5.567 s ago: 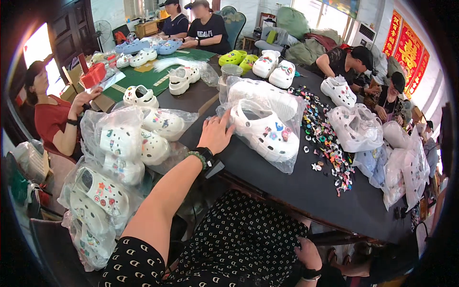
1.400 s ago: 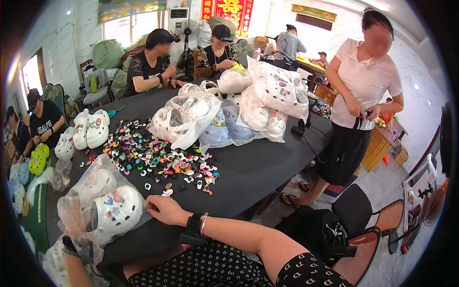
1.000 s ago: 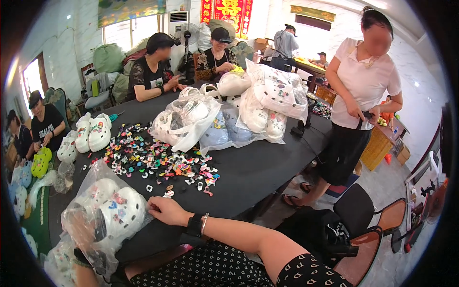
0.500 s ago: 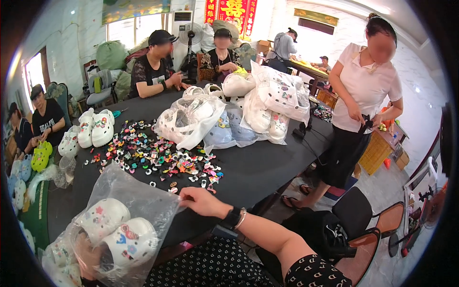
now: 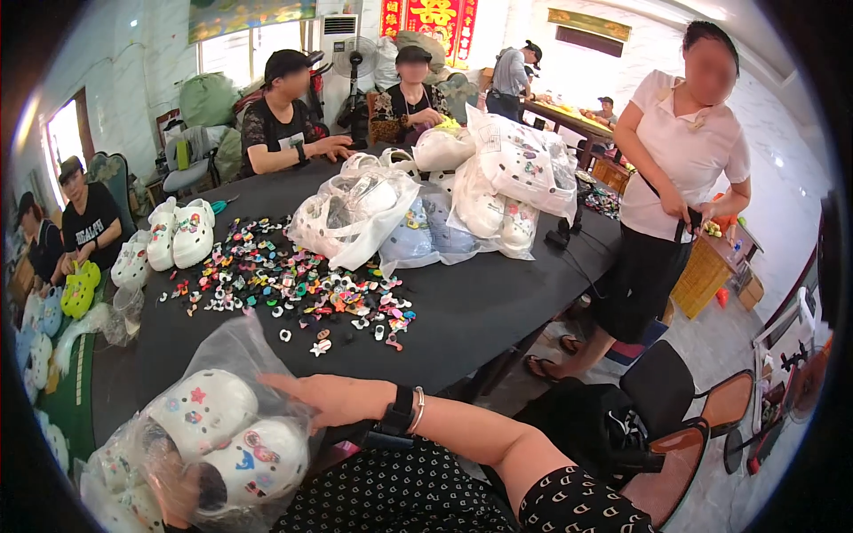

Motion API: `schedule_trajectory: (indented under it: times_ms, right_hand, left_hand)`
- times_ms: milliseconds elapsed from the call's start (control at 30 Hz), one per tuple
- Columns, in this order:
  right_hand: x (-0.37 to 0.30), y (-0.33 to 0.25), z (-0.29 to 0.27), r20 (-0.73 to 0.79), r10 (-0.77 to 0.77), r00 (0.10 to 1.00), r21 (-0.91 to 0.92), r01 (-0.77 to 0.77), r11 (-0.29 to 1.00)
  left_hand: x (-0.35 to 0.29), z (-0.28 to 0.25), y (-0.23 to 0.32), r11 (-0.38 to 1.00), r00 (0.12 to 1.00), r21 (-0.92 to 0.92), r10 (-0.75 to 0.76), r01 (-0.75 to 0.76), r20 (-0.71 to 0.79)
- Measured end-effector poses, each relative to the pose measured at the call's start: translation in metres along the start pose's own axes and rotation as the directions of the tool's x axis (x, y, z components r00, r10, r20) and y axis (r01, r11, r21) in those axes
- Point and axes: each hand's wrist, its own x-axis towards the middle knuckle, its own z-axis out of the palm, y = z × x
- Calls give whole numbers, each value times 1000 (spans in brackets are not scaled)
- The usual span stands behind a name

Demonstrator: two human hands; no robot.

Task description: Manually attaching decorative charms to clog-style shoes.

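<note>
A pair of white clogs (image 5: 204, 409) with colourful charms sits inside a clear plastic bag (image 5: 253, 342) at the lower left. My left hand (image 5: 173, 484), partly hidden behind the plastic, is closed round the clogs at their heel openings. Over the bag's right side reaches my right hand (image 5: 333, 400), its fingers somewhat blurred and closed on the plastic. A black band and a bangle circle that wrist. Beyond the bag, many loose shoe charms (image 5: 293, 271) lie scattered on the black table (image 5: 462, 320).
Bagged white clogs (image 5: 355, 213) and bagged blue clogs (image 5: 426, 233) are heaped mid-table. More white clogs (image 5: 193, 233) stand at the left, near green clogs (image 5: 81, 289). Several people sit round the table; one person (image 5: 680, 160) stands at the right near a chair (image 5: 657, 391).
My right hand has moved left and down, bringing the bag's edge toward the clogs. The bag's upper part has folded inward, and the clogs have shifted slightly right. The standing person's hands have moved slightly.
</note>
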Motion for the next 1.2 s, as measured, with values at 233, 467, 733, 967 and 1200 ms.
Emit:
schedule_trajectory:
  times_ms: [233,467,733,967,1200]
  right_hand:
    - [-33,12,-14,-420,-146,896,-352,-12,936]
    - [-73,-24,-47,-687,-192,701,-487,-248,837]
    - [-141,-12,-91,-984,-65,167,-107,-250,962]
    - [-180,-34,-67,-998,50,47,47,-67,997]
    - [-171,-44,-50,-965,25,262,42,61,997]
  left_hand:
    - [-3,-14,3,960,998,-275,52,-55,-19]
    - [44,-21,49,913,940,-223,326,-342,-104]
    - [65,-37,65,938,966,-232,253,-258,-52]
    - [83,-18,37,998,990,-35,-58,54,-131]
    - [108,-3,35,954,960,-118,-279,277,6]
